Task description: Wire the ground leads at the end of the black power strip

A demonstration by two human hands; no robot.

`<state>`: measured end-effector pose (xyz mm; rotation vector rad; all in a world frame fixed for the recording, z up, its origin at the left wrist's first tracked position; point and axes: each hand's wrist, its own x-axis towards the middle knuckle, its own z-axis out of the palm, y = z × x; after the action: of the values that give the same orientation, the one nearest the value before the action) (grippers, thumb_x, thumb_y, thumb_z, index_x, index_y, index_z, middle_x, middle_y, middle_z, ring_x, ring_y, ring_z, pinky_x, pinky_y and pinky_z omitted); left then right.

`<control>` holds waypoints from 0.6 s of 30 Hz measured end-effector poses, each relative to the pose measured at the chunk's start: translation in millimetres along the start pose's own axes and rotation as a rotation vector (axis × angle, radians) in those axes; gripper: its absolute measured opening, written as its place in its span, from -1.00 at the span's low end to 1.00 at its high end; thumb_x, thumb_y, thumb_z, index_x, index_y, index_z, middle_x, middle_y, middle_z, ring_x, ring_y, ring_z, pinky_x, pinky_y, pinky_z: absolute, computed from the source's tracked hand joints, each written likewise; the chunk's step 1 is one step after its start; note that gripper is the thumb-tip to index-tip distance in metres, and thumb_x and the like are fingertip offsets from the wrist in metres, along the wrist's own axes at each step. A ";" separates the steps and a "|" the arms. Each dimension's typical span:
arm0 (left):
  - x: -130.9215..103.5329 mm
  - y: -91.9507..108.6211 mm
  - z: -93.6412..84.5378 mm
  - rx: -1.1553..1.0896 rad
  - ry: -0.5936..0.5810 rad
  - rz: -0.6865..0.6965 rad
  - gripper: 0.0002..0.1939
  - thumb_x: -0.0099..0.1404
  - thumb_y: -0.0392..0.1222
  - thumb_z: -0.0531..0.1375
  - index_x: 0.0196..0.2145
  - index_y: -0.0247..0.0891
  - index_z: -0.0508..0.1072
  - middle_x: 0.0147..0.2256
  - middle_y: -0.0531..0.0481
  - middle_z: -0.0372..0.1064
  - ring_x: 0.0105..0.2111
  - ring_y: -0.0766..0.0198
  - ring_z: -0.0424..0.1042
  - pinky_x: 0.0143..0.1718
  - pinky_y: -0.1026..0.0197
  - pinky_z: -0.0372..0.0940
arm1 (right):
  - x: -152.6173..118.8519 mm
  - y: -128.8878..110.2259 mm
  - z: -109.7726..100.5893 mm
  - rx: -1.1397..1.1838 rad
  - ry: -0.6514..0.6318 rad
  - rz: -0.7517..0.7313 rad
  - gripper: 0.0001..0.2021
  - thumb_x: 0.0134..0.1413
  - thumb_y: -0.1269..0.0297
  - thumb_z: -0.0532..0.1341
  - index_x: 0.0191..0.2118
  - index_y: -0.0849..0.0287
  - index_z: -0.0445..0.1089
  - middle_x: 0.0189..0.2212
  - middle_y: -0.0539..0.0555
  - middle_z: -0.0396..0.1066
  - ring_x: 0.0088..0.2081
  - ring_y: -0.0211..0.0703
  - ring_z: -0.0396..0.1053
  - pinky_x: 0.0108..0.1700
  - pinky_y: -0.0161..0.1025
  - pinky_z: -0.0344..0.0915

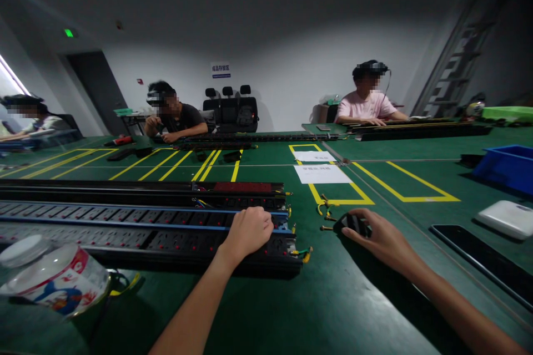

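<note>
My left hand (250, 227) rests with curled fingers on top of a long black power strip (179, 241) near its right end; what lies under the fingers is hidden. Green and yellow wires (306, 253) stick out of that end. To the right, my right hand (378, 236) closes around a small black part (352, 226) with greyish bands, low over the table; its exact kind I cannot make out. Just beyond it lie several short yellow-green wires with ring terminals (327, 206). A second strip with a blue edge (125, 213) runs alongside the first.
A clear plastic jar (62, 283) stands at the near left, its white lid (23, 250) beside it. On the right are a dark phone (483, 258), a white case (508, 219) and a blue bin (506, 169). Paper labels (322, 174) lie mid-table. Several co-workers sit across the green table (266, 310).
</note>
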<state>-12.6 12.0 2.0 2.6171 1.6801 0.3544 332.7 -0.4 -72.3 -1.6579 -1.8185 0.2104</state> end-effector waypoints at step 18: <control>0.2 -0.5 1.6 0.008 0.016 0.004 -0.70 0.32 -0.25 0.05 -0.50 -0.24 0.49 -0.40 -0.04 0.45 -0.42 0.25 0.43 -0.42 0.22 0.13 | 0.1 2.1 0.6 -0.016 -0.013 0.010 -0.48 0.03 -0.18 0.24 0.00 0.07 0.44 -0.12 0.25 0.52 -0.15 0.20 0.48 -0.16 0.03 0.38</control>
<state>-12.7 12.6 0.4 2.6308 1.6846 0.3706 334.1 0.3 -73.9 -1.6809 -1.8265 0.2124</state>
